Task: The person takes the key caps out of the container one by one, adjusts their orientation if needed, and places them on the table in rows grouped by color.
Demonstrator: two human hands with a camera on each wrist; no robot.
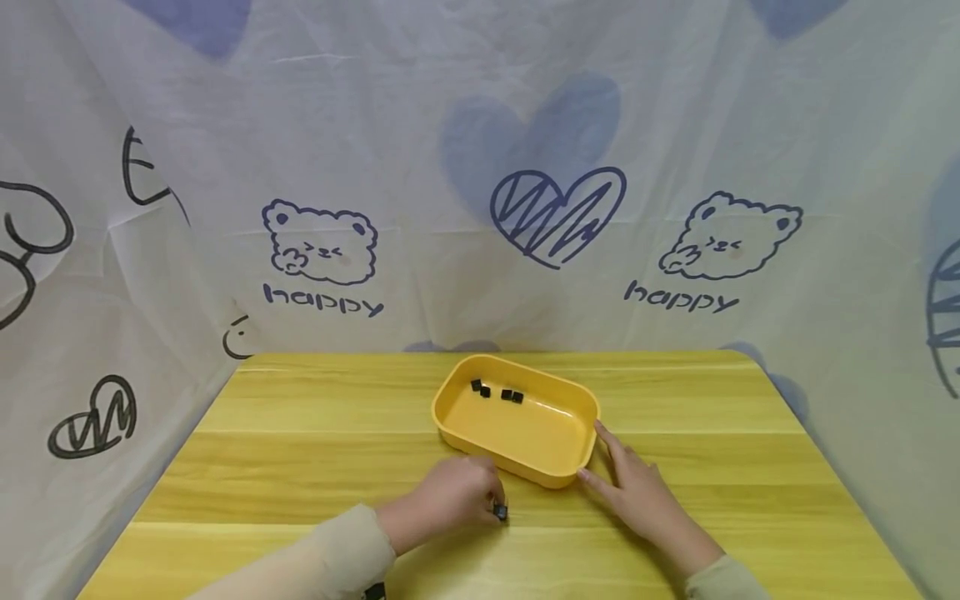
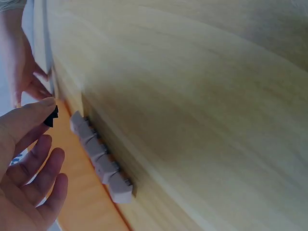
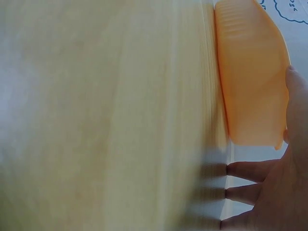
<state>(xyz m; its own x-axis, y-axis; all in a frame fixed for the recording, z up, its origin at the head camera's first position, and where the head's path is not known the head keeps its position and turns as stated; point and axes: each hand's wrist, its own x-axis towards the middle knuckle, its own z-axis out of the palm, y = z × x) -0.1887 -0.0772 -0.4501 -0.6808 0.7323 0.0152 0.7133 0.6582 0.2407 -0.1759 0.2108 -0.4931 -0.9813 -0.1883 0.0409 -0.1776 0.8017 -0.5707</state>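
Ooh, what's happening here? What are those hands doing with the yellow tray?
A person's left hand is pinching a small black block just in front of the yellow tray. The right hand has its thumb and a finger touching the tray's right end. Four more black blocks lie inside the tray, near its far side. The left wrist view also shows a row of pale blocks near the tray.

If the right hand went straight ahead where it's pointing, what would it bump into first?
Most likely the yellow tray: the right hand points at its end, and some fingers seem to touch it already.
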